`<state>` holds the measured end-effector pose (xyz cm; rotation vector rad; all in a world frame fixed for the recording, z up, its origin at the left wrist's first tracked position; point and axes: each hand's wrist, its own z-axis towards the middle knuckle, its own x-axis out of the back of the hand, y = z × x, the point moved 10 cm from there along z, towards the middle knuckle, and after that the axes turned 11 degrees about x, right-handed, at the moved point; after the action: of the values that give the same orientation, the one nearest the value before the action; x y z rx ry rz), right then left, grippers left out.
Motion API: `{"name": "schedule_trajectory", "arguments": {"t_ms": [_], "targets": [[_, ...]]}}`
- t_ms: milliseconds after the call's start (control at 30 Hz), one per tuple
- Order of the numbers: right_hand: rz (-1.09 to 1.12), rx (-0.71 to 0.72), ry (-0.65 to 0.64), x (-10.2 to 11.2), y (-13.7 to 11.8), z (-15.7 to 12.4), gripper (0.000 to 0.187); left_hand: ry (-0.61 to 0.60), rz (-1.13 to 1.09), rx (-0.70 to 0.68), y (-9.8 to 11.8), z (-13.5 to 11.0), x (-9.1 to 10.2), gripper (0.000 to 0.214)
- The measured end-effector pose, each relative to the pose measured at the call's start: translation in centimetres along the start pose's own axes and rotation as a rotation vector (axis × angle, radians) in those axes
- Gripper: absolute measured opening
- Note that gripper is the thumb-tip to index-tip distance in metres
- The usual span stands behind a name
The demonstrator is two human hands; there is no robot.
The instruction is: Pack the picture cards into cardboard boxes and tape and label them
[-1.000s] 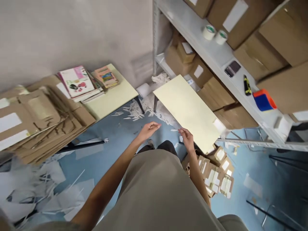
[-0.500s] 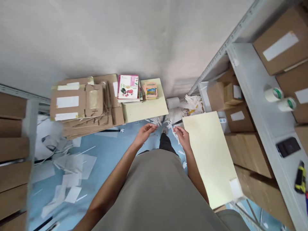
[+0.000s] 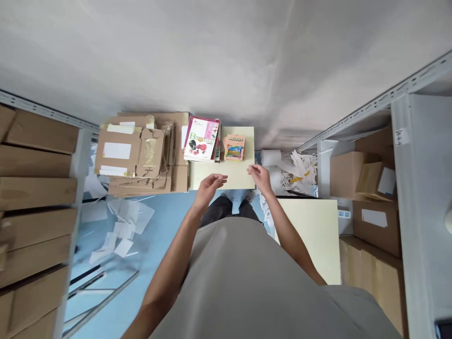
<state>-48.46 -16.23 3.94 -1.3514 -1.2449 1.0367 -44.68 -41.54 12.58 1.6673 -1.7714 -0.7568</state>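
Observation:
My left hand [image 3: 211, 186] hovers near the front edge of the cream tabletop [image 3: 233, 177], loosely curled and open, with nothing in it. To its right, my right hand [image 3: 260, 178] is held over the table's right front corner, also half curled, open and free of any object. Beyond my left hand lies a stack of books [image 3: 201, 140], the top one white and pink with red and dark pictures on its cover. A smaller pile of orange booklets [image 3: 234, 148] with a colourful picture sits beside it. Neither hand touches the books or booklets.
Flattened cardboard boxes [image 3: 136, 150] are piled at the table's left. Shelves of cartons [image 3: 38, 190] stand left and more cartons [image 3: 376, 226] right. A second cream tabletop [image 3: 318, 226] is by my right arm. Paper scraps [image 3: 123, 230] litter the blue floor; shredded paper [image 3: 300, 169] lies right.
My view has turned rightward and I have come closer to the table with the books. Both hands stay raised and without objects, now nearer the tabletop's front edge.

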Motion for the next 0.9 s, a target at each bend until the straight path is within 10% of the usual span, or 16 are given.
{"name": "schedule_trajectory", "arguments": {"t_ms": [300,700,900], "targets": [[-0.439,-0.224,0.054,-3.4,4.5,7.5,0.025,-0.065,-0.049,0.056,2.2,6.0,0.6,0.066],[-0.456,-0.401,0.262,-4.6,6.0,6.1,0.029,-0.167,-0.025,0.098,3.4,10.8,6.4,0.066],[-0.352,-0.360,0.424,-2.9,3.4,2.6,0.030,-0.301,0.030,0.157,2.0,12.8,5.1,0.067]]}}
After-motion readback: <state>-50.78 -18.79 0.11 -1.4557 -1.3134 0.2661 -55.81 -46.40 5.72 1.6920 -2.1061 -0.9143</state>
